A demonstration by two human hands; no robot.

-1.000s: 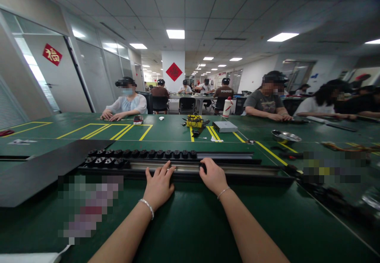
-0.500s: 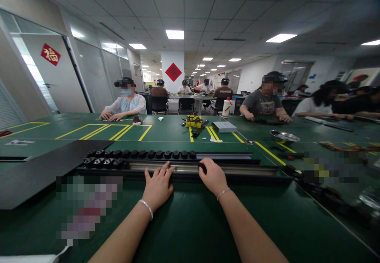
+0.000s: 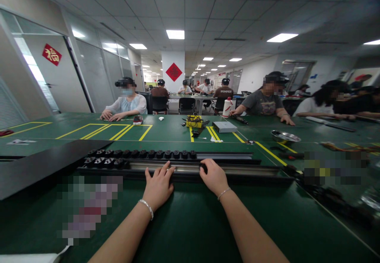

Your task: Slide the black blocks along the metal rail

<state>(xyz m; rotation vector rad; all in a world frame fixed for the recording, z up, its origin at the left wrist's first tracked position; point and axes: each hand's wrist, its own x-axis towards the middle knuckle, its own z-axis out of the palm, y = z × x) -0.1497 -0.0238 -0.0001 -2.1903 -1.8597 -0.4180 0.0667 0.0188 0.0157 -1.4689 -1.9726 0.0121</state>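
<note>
A long black metal rail with a silvery channel (image 3: 252, 171) lay crosswise on the wide green-matted worktable (image 3: 190, 227), directly before the person and well inside the near edge. A flat black sheet panel (image 3: 38, 168) rested at its left end. The left hand (image 3: 158, 187) lay flat on the rail, fingers spread open. The right hand (image 3: 213, 179) sat just beside it, fingers curled over the rail; whether they gripped it could not be told. Rows of small black knob-shaped caps (image 3: 142, 154) lined the rail's left half.
</note>
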